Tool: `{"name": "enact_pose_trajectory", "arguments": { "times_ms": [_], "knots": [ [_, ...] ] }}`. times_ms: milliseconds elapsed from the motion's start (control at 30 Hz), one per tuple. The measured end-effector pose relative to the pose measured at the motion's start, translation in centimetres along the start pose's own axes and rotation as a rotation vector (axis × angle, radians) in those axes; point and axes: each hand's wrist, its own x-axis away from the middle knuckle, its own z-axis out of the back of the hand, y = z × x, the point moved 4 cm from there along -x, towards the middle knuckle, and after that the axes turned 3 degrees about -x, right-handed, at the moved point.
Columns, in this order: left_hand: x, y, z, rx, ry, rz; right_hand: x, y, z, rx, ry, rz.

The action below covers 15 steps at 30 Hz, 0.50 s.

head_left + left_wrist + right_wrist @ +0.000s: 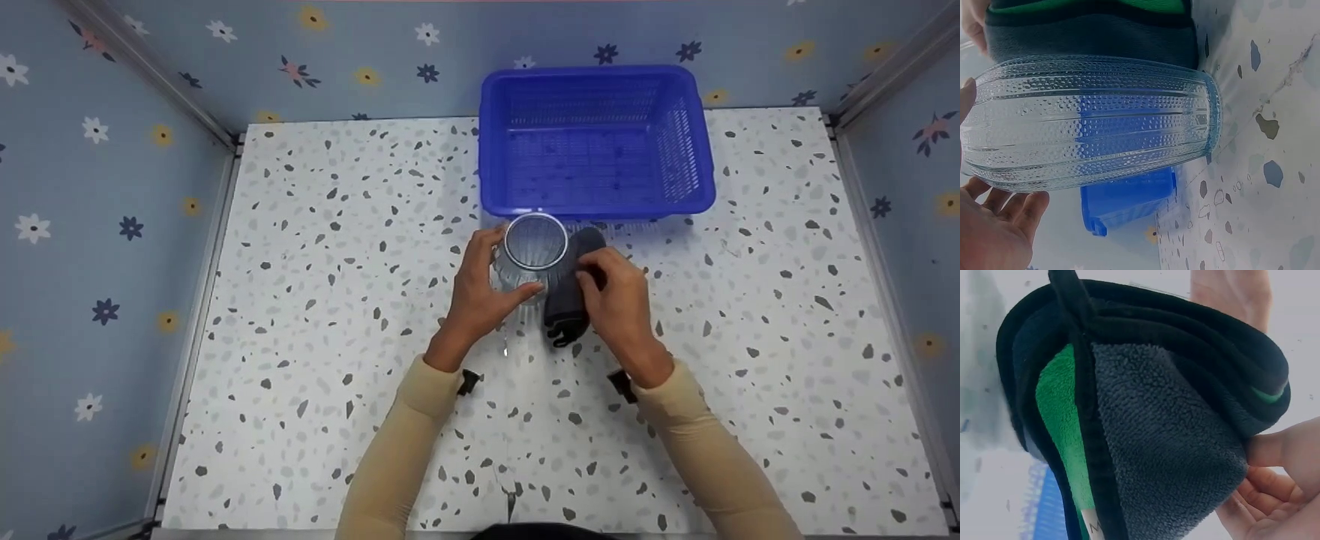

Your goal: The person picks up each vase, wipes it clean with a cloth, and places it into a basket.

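A clear ribbed glass vase [534, 251], dimpled between its ribs in the left wrist view, stands upright on the table. My left hand [480, 289] holds it near the top, thumb on the near side and fingers round the far left. Right beside the vase is a rolled-up cloth [566, 296], dark grey and fluffy with black edging. Its green inner face and a white label [1093, 524] show in the right wrist view. My right hand [619, 296] pinches the cloth's right side between thumb and fingers.
Behind the vase and cloth, a blue plastic basket [600, 211] with slotted walls stands against the back wall. Flower-patterned panels [360, 60] enclose the speckled white table [322, 315] at the back and both sides.
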Motion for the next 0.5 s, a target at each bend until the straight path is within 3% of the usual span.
{"name": "enact_pose_trajectory", "arguments": {
  "times_ms": [300,500],
  "knots": [
    [0.1,0.0,0.0,0.011,0.001,0.004,1.0,2.8,-2.3,0.064,-0.074,-0.118],
    [0.1,0.0,-0.1,0.008,0.000,0.003,1.2,4.2,-3.6,0.110,-0.122,-0.153]
  ]
}}
